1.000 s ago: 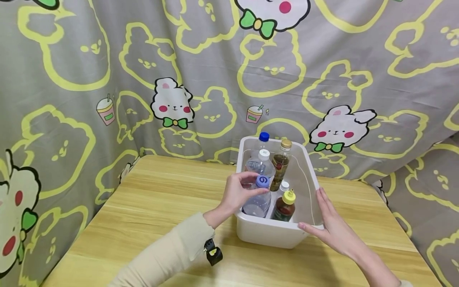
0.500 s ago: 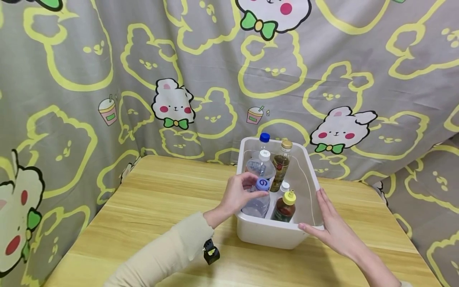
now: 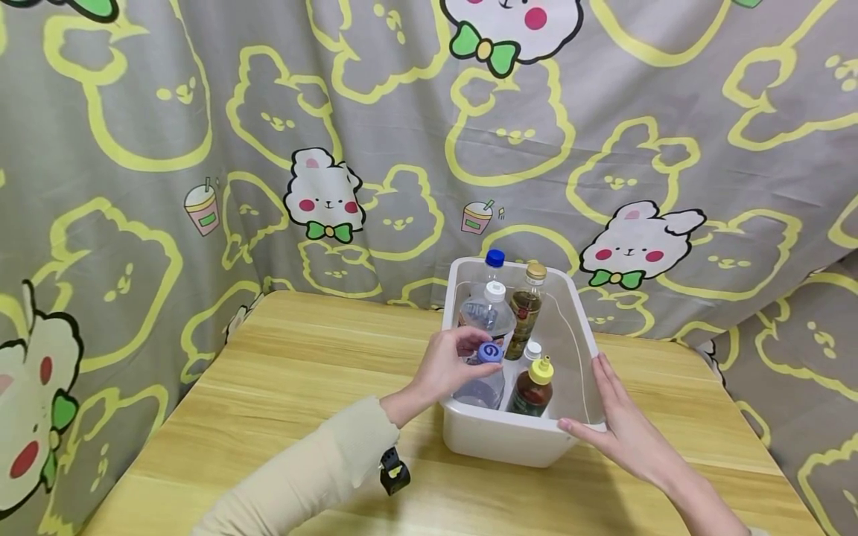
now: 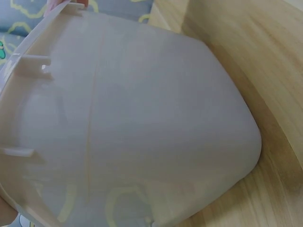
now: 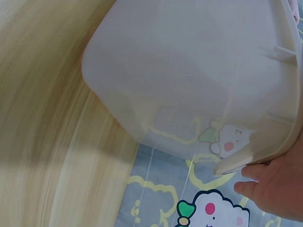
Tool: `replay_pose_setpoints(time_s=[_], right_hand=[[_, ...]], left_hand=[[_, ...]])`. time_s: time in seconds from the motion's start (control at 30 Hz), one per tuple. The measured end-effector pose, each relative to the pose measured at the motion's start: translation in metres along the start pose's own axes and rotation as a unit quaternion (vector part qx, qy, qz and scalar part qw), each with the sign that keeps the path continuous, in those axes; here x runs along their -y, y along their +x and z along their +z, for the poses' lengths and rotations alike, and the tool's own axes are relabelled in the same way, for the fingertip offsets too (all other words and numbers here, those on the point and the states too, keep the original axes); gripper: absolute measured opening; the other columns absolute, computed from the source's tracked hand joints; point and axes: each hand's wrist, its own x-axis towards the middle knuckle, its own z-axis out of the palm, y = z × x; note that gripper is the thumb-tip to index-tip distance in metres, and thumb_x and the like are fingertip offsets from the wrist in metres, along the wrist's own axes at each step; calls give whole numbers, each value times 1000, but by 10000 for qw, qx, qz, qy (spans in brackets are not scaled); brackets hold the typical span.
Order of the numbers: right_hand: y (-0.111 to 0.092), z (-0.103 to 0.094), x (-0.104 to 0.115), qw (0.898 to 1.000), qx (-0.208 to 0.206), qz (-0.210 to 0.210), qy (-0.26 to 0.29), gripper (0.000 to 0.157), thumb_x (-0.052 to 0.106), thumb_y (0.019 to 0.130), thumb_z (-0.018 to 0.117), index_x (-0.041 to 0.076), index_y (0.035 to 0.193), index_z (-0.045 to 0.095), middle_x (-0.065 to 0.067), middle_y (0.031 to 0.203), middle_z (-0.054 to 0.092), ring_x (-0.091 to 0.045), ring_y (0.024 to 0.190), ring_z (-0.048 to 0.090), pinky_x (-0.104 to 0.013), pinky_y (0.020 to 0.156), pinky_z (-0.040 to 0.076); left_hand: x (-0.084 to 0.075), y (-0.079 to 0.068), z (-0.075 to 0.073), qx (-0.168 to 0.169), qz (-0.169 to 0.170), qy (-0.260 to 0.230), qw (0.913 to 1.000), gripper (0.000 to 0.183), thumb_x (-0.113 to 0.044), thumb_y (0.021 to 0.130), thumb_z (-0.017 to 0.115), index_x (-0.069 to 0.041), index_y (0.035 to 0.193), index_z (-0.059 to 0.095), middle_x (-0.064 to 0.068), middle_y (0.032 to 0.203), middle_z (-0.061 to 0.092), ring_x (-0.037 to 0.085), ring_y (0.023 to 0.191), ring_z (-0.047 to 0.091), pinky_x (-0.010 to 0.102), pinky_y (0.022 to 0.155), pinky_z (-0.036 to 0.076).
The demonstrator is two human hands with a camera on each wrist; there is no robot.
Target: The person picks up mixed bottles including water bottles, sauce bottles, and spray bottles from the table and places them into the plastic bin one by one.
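In the head view, my left hand [image 3: 445, 365] pinches the purple cap [image 3: 491, 352] of a clear plastic bottle [image 3: 481, 392] between thumb and fingers. That bottle stands in the near left corner of a white plastic tub [image 3: 509, 441]. My right hand [image 3: 626, 424] rests at the tub's near right corner, thumb on the front rim, straight fingers along the right side. In the right wrist view, the fingers [image 5: 255, 172] touch the outside just under the rim. The left wrist view shows mostly the tub's outer wall [image 4: 156, 104]; the left-hand grip is hidden there.
Inside the tub stand a clear bottle with a white cap [image 3: 494, 292], a blue-capped bottle [image 3: 494, 259], a brown bottle with a gold cap [image 3: 525, 316], a small white-capped bottle [image 3: 532, 350] and a yellow-topped sauce bottle [image 3: 534, 391]. A patterned curtain [image 3: 395, 112] surrounds the wooden table [image 3: 302, 357].
The purple-capped bottle has sunk a little lower in the tub, with my left hand on its cap. My right hand has stayed at the rim.
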Motion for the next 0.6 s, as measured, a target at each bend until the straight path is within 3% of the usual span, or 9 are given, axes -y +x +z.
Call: replay_pose_setpoints(time_s=[0.37,0.6], right_hand=[[0,0,-2,10000,21,55,-14,100,41,78,65,2,141,-2,-18,145,-7,-50,124,14,-65,88,23],[1,-1,-1,10000,6,49,-34,100,44,78,64,2,141,-2,-18,145,-7,-50,123,15,-65,88,24]], left_hand=[[-2,-1,1,104,-48,158,9998,34,-11,65,78,-5,95,64,4,90,65,10,74,61,24,68,50],[-3,-1,1,137,28,99,9999,37,-9,64,79,-1,97,63,7,92,65,16,76,61,34,70,51]])
